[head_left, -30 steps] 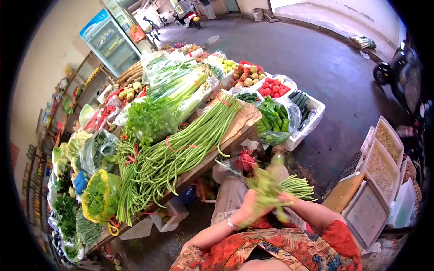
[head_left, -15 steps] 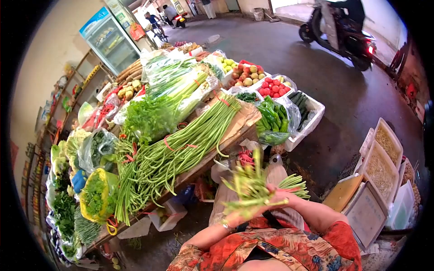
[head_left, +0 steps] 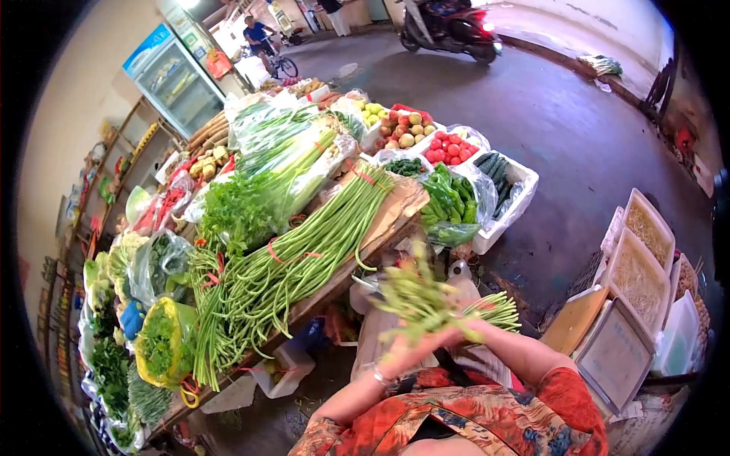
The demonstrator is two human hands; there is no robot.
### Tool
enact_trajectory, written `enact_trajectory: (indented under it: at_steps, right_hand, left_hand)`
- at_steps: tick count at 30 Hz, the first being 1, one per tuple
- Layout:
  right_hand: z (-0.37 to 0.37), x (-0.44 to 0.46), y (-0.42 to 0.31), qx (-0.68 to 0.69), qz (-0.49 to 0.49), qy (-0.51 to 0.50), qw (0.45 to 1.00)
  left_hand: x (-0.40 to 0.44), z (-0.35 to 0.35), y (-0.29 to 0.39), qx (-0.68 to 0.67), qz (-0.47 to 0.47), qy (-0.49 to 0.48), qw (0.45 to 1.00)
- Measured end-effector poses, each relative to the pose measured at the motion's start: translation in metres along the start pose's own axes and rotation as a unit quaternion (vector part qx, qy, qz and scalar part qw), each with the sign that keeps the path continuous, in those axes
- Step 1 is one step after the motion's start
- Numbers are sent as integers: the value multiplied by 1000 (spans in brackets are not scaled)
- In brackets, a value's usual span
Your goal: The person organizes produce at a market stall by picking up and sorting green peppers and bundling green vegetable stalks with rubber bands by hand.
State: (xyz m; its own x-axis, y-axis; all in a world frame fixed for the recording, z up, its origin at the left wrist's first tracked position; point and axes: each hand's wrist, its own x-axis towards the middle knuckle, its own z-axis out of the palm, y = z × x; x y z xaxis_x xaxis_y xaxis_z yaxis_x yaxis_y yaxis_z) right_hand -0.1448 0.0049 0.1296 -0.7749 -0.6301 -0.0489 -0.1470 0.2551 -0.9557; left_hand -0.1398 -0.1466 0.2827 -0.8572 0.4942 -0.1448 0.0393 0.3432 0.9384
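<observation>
A bunch of long green beans (head_left: 414, 300) is in front of my body, its left part smeared by motion. My left hand (head_left: 430, 342), below a bracelet at the wrist, is wrapped under the bunch, with its fingers mostly hidden. My right hand (head_left: 468, 329) closes on the bunch close beside it, also blurred. Bean ends (head_left: 498, 310) stick out to the right past my right hand. Left of my hands, a large pile of long beans (head_left: 304, 258) tied with red bands lies along the stall's front edge.
Leafy celery (head_left: 243, 209), green peppers (head_left: 450, 199), tomatoes (head_left: 452, 147) and a white box of cucumbers (head_left: 523, 201) crowd the stall. Tubs of sprouts (head_left: 639, 285) stand at right. A scooter (head_left: 449, 30) and a cyclist (head_left: 262, 42) are on the road behind.
The bunch in my hands shifts slightly, its left ends still blurred. The scooter has moved left along the road, and the cyclist has come nearer. My view has turned slightly.
</observation>
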Motion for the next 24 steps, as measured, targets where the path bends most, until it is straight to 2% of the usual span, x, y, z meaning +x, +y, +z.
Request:
enact_trajectory:
  at_steps: [2,4,5,8,9,10,11,13,14,15,16,17,18,19,20,21,23,24]
  right_hand:
    - [-15,-1,-6,-25,30,9,999]
    - [-24,-7,-19,-46,68,10,997]
    - [-27,-11,-27,-54,86,5,995]
    - [-37,-24,-68,-48,96,3,994]
    - [-33,-27,-67,-64,57,50,995]
    - [-28,-30,-66,-83,19,97,992]
    - [-29,-30,-52,-86,22,95,992]
    - [-28,-31,-30,-95,34,38,994]
    - [-22,-32,-29,-128,83,55,987]
    - [-16,-35,-21,-127,84,54,987]
    - [-7,-38,-9,-121,37,80,989]
    - [-5,-38,-8,-118,-10,106,987]
    - [-2,-34,-13,-78,61,111,989]
    - [-4,-38,-8,-78,61,112,989]
    - [-5,-46,1,32,56,106,992]
    - [-9,-52,1,56,57,97,992]
    - [-11,-55,-3,23,52,86,995]
    - [-12,-53,-5,-1,49,81,996]
  left_hand:
    - [14,-5,-30,-71,100,10,992]
    - [11,-12,-38,-262,103,-62,958]
    - [9,-11,-28,-213,132,-63,966]
    - [11,4,-54,-203,96,-37,974]
    - [9,4,-48,-203,97,-38,974]
    - [6,6,-43,-302,37,-18,952]
    - [6,9,-41,-398,-22,2,917]
    - [8,4,-46,-369,5,30,929]
    - [5,0,-33,-347,11,26,937]
    - [1,-3,-20,-324,16,22,946]
    - [2,4,-55,-127,101,12,987]
    - [0,6,-62,-65,120,3,991]
    - [-3,12,-65,-36,136,-8,990]
    - [-6,17,-70,-34,149,-26,988]
    - [-8,22,-77,-37,162,-47,985]
    - [-8,31,-85,-25,179,-57,982]
    - [-1,53,-102,32,224,-55,973]
    - [4,60,-90,78,253,-43,963]
